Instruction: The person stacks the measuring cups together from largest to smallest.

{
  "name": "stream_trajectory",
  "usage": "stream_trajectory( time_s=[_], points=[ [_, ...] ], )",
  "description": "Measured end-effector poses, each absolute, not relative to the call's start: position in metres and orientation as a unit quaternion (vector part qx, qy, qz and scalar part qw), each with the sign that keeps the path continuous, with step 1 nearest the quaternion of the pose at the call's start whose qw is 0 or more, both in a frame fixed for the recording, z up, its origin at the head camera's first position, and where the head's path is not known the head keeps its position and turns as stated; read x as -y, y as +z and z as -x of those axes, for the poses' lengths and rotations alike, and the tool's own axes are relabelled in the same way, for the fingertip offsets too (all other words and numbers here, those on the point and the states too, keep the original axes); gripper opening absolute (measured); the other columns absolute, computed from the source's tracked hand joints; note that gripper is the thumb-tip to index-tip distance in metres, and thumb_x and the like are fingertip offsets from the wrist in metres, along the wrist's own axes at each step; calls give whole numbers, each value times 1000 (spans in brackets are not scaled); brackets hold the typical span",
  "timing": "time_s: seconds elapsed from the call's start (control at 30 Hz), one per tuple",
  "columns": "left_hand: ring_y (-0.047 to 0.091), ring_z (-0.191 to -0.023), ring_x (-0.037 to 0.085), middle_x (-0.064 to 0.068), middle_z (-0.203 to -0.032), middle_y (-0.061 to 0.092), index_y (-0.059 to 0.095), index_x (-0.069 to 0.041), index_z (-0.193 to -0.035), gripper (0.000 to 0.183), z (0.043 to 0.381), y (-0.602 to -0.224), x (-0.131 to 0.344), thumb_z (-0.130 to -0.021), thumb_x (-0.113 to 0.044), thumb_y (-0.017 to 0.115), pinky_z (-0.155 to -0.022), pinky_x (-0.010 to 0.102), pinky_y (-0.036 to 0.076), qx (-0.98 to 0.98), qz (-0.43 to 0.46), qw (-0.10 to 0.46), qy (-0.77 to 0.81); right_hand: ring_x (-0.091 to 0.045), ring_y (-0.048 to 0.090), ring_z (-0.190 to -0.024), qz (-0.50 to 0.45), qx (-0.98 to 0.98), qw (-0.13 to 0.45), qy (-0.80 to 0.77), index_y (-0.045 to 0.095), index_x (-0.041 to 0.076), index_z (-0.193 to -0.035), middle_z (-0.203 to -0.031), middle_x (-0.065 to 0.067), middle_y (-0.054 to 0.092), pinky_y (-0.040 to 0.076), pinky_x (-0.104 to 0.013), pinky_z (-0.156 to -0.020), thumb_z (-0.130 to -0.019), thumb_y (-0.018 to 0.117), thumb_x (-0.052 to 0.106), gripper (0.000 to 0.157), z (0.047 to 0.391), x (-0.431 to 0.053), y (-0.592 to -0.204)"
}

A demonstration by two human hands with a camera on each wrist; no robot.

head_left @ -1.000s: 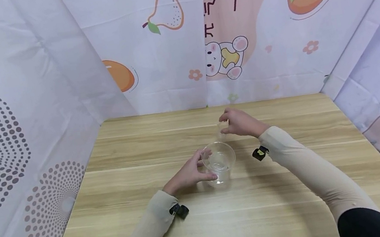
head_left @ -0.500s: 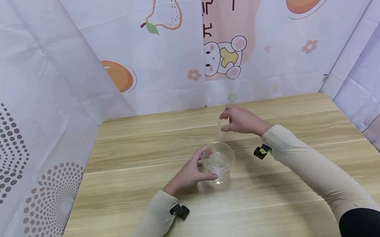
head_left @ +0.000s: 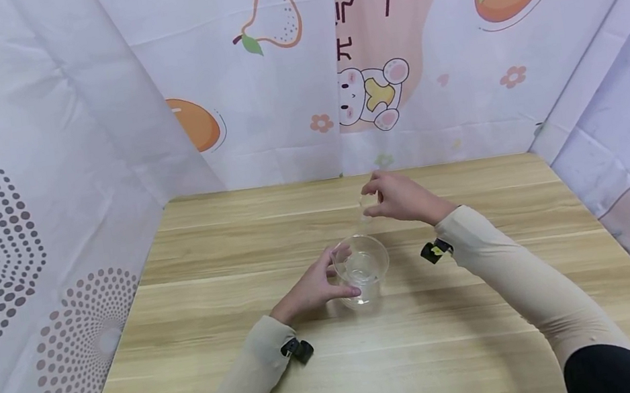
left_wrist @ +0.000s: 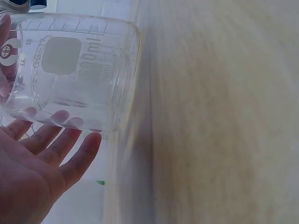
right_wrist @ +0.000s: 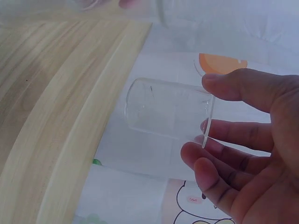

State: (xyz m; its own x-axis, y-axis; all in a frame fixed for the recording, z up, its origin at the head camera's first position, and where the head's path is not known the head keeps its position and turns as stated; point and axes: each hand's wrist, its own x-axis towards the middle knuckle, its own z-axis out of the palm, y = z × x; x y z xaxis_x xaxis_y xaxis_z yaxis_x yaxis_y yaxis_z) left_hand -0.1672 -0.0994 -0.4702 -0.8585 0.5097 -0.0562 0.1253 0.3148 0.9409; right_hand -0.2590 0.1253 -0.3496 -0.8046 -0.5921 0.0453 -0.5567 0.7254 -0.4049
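Note:
A large clear glass beaker (head_left: 374,286) with white graduation marks and "ml" print stands upright on the wooden table. My left hand (head_left: 313,286) grips its side, thumb at the near side and fingers round the far side. In the left wrist view, the fingertips press the wall of the beaker (left_wrist: 70,79). Beyond it and slightly right, my right hand (head_left: 401,198) holds a small clear glass cup (right_wrist: 163,109) near its rim, between thumb and fingers. This cup shows no print and appears raised off the table. Only a faint outline of it shows in the head view.
The wood-grain table (head_left: 235,235) spreads round both hands. Its far edge meets a printed curtain (head_left: 266,115) with fruit and a cartoon bear. Other curtains (head_left: 64,193) hang along the left and right sides. Black wrist cameras (head_left: 298,350) sit on both sleeves.
My right hand has shifted slightly away and up with the small cup. The left hand and the large beaker stay in place.

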Motion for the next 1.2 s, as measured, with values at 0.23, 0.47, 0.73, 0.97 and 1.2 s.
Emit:
stream_trajectory(
  time_s=[0.23,0.47,0.73,0.97,1.2],
  points=[
    [45,-135,35,6,-153,41,27,-28,-151,91,166,-471,99,-79,-24,82,-111,51,41,-797,-183,181,546,-19,58,-78,306,-929,48,-204,68,-1,-115,-100,-12,62,52,-31,-68,-84,74,22,39,254,-125,-344],
    [41,-139,30,7,-152,43,27,-26,-151,92,166,-471,101,-78,-28,82,-111,49,41,-801,-190,178,539,-18,57,-78,307,-929,43,-200,69,0,-114,-99,-12,62,51,-30,-67,-84,75,25,39,249,-123,-339],
    [44,-136,35,4,-153,41,26,-31,-151,91,166,-470,101,-79,-29,82,-111,51,41,-801,-181,184,540,-19,56,-78,306,-929,41,-204,69,1,-114,-98,-11,62,50,-30,-67,-84,75,24,38,245,-119,-332],
    [43,-138,33,4,-153,40,26,-27,-152,94,166,-469,101,-77,-32,83,-111,49,41,-801,-188,185,538,-19,58,-81,317,-925,36,-205,69,2,-114,-102,-12,63,51,-31,-69,-84,75,24,38,240,-118,-326],
    [42,-138,34,6,-154,39,27,-24,-152,90,166,-469,101,-80,-27,81,-111,51,41,-795,-189,184,546,-18,57,-81,324,-923,25,-207,69,2,-114,-99,-9,62,50,-30,-68,-84,75,24,37,238,-118,-325]
  ],
)
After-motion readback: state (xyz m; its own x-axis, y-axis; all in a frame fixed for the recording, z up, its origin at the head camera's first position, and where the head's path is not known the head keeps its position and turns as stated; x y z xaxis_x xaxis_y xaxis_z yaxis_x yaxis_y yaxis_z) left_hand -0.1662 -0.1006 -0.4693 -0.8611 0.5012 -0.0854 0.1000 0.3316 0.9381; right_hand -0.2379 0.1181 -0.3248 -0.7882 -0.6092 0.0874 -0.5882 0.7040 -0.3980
